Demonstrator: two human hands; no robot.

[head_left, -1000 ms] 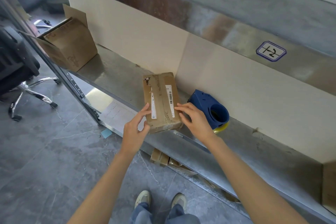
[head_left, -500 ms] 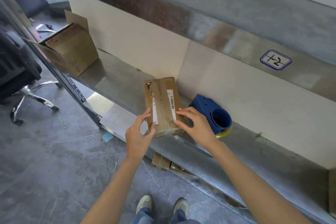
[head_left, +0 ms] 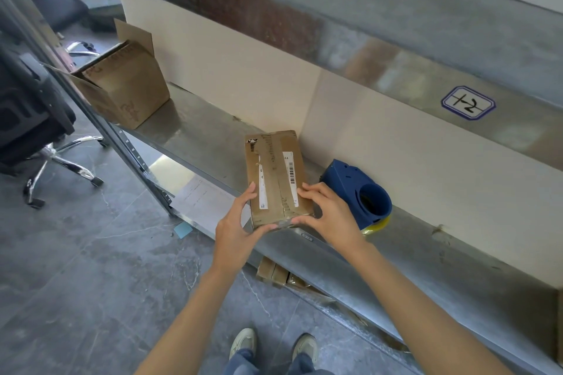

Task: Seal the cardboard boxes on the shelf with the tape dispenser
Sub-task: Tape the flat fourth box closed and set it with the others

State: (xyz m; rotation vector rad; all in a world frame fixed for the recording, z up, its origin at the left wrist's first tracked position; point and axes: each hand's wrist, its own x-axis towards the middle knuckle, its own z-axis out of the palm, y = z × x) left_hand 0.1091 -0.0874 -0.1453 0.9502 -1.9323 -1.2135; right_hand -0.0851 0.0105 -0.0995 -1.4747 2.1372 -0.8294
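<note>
A small flat cardboard box (head_left: 275, 170) with white labels and a barcode lies at the front edge of the metal shelf (head_left: 198, 143). My left hand (head_left: 236, 224) grips its near left corner, thumb under the front edge and fingers up the left side. My right hand (head_left: 330, 216) holds the near right corner, fingers laid on the top face. A blue tape dispenser (head_left: 358, 192) with a yellowish roll sits on the shelf just right of the box, behind my right hand. A larger cardboard box (head_left: 125, 85) with raised flaps stands at the shelf's far left end.
An upper shelf beam (head_left: 396, 70) with a handwritten label (head_left: 467, 103) overhangs the work area. A black office chair (head_left: 33, 119) stands on the grey floor at left. Flattened cardboard (head_left: 274, 272) lies under the shelf, and my shoes (head_left: 274, 344) are at the bottom.
Both hands have slid down to the near end of the small box; my left thumb now hooks under its front edge. The box has barely moved.
</note>
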